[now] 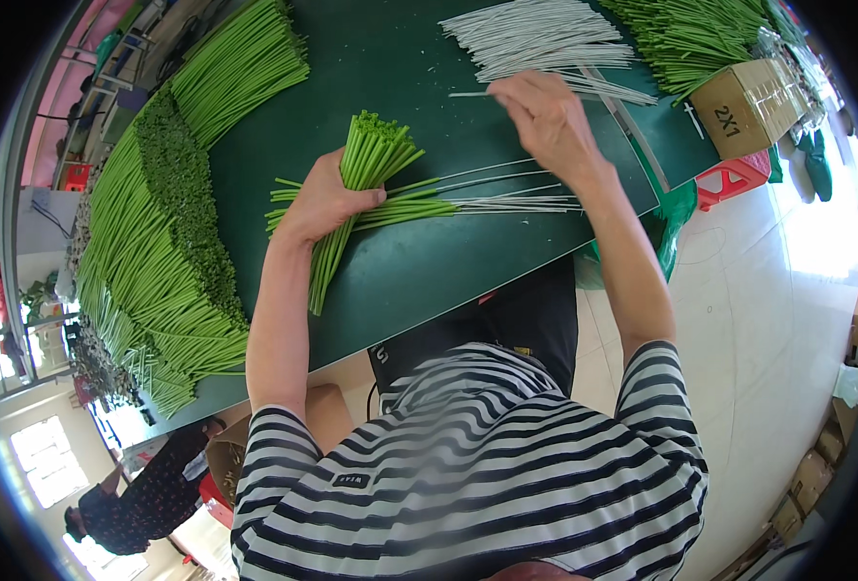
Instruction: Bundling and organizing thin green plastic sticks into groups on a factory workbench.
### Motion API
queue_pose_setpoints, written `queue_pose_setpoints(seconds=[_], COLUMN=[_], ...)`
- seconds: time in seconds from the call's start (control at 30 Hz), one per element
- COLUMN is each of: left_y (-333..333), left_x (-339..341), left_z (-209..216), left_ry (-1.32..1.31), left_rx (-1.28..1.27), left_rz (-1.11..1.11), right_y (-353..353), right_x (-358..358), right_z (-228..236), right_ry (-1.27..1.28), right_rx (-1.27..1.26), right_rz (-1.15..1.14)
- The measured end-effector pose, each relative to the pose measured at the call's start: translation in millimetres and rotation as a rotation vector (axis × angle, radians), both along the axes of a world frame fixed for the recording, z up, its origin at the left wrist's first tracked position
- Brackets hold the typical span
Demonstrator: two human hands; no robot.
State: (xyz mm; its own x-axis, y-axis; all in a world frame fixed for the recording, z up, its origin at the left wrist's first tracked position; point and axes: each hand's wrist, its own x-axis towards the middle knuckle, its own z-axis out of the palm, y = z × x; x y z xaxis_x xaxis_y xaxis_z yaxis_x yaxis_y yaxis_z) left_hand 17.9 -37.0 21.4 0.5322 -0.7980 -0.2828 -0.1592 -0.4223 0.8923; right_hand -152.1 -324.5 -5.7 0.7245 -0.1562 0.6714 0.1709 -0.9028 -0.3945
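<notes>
A bundle of thin green plastic stems (378, 145) is gripped in my left hand (327, 198), its upper ends fanned toward the far side. Beneath that hand, more green stems with white wires (506, 203) sticking out of their right ends lie across the table. My right hand (548, 126) is closed in a pinch farther off to the right, beside a pile of white wires (540, 39). A single white wire (466, 95) pokes out leftward from its fingertips.
Long rows of green stems (148, 223) line the left of the dark green table (380, 58). At the far right are more green stems (690, 39), a cardboard box (748, 108) and a red stool (734, 181). Another person (148, 489) is at the lower left.
</notes>
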Motion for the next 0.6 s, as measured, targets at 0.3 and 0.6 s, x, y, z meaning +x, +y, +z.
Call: queue_pose_setpoints(seconds=[0.3,0.6], left_y=[-1,0], left_x=[2,1], left_z=[-3,-2], left_ry=[0.002,-0.015], left_rx=[-0.005,0.016], left_rz=[-0.003,-0.011], right_y=[54,53], right_x=[-18,-17], right_z=[-14,-21], right_ry=[0.018,0.034], right_rx=[0.233,0.190], right_rz=[0.052,0.090])
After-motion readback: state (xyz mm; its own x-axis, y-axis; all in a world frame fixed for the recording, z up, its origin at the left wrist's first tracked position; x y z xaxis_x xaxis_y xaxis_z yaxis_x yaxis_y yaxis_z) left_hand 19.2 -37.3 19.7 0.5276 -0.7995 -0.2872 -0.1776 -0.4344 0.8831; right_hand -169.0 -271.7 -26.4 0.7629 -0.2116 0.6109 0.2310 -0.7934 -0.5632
